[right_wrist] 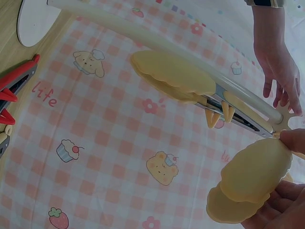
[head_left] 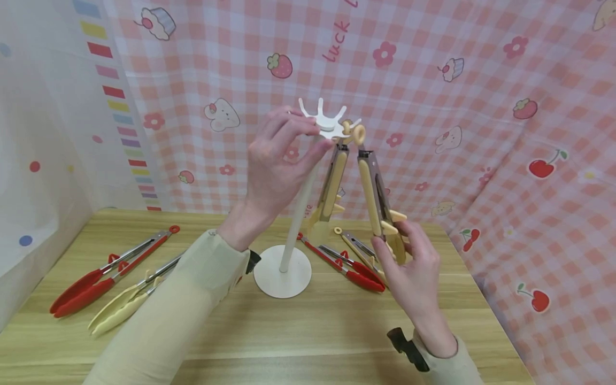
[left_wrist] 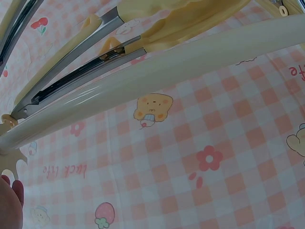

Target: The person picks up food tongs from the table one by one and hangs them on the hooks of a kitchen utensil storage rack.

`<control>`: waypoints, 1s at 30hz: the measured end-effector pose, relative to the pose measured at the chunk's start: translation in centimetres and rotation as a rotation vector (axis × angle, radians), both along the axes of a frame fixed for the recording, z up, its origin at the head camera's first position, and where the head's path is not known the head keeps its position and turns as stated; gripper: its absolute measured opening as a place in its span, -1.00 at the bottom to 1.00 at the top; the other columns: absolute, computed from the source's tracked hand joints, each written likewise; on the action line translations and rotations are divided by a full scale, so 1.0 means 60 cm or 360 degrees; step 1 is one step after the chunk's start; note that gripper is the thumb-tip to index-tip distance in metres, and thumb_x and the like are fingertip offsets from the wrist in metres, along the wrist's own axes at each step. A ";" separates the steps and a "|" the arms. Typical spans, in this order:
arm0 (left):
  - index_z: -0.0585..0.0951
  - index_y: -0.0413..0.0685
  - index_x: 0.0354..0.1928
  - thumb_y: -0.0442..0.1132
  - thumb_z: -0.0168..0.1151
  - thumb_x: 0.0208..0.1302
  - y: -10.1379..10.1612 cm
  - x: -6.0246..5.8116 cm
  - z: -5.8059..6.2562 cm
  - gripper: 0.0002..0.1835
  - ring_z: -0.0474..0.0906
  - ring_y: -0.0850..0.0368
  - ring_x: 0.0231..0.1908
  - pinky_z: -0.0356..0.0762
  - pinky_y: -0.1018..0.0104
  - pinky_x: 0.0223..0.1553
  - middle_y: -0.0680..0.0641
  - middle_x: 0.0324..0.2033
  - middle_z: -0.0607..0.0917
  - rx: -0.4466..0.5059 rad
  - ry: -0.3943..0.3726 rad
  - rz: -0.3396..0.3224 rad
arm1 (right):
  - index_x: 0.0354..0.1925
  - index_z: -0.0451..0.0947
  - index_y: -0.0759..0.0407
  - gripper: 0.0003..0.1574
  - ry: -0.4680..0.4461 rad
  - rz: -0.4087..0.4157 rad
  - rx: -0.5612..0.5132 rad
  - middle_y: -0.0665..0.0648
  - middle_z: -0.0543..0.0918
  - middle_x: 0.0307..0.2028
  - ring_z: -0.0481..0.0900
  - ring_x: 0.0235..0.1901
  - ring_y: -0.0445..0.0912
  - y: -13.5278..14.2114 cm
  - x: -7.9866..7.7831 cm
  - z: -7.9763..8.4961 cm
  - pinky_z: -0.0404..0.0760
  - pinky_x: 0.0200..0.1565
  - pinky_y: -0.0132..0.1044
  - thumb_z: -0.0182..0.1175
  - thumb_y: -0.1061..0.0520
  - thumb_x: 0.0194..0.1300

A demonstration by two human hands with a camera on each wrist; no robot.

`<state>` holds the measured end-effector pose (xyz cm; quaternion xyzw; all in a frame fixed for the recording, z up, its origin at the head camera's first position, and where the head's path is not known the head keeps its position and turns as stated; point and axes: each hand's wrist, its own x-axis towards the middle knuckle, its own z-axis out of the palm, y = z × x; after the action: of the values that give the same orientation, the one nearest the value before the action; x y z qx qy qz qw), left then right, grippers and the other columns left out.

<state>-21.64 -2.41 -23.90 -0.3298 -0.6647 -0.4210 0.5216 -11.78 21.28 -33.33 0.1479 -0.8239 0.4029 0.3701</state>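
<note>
My left hand (head_left: 279, 160) pinches the white hook rack (head_left: 329, 126) at the top of a stand, whose pole (head_left: 295, 224) leans slightly. A pair of yellow kitchen tongs (head_left: 333, 187) hangs by its ring from one of the hooks, close beside the pole. In my right hand (head_left: 417, 267) a second pair of yellow tongs (head_left: 371, 187) is gripped near its scalloped heads, ring end up. Its ring (head_left: 358, 135) overlaps the hook tips in the head view. The right wrist view shows the held tongs' heads (right_wrist: 257, 171) between thumb and fingers.
The stand's round white base (head_left: 283, 283) sits on the wooden table (head_left: 269, 337). Left of it lie red tongs (head_left: 115, 270) and pale yellow tongs (head_left: 125, 307). To its right are more red tongs (head_left: 363, 275) and yellow tongs (head_left: 358, 245). A checked cloth (head_left: 216, 64) hangs behind.
</note>
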 end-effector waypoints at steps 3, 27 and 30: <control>0.71 -0.20 -0.19 -0.27 0.54 0.22 0.000 0.000 0.000 -0.78 0.64 -0.08 0.00 0.62 0.29 0.19 -0.19 -0.18 0.77 0.0003 0.0002 0.0000 | 0.08 0.66 0.33 -0.56 0.0009 0.0008 -0.0007 0.27 0.78 -0.04 0.59 0.01 -0.47 0.000 0.000 0.000 0.55 -0.05 -0.73 0.47 0.34 0.23; 0.71 -0.21 -0.19 -0.26 0.54 0.24 -0.002 0.001 0.000 -0.79 0.63 -0.08 0.02 0.61 0.29 0.20 -0.19 -0.17 0.77 -0.0002 -0.0006 0.0003 | 0.07 0.66 0.34 -0.58 -0.0012 0.0061 -0.0003 0.26 0.78 -0.04 0.59 -0.03 -0.45 -0.004 -0.006 0.000 0.57 -0.09 -0.71 0.47 0.34 0.24; 0.71 -0.21 -0.19 -0.26 0.54 0.23 -0.001 0.001 0.000 -0.79 0.63 -0.08 0.01 0.61 0.28 0.19 -0.19 -0.18 0.77 -0.0001 -0.0001 -0.0004 | 0.07 0.66 0.34 -0.58 -0.0023 0.0065 0.0002 0.26 0.78 -0.04 0.59 -0.05 -0.45 -0.004 -0.006 -0.003 0.57 -0.10 -0.71 0.47 0.33 0.24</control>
<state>-21.58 -2.48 -23.90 -0.3306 -0.6646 -0.4218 0.5207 -12.16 21.01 -33.48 0.1620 -0.8236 0.4110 0.3556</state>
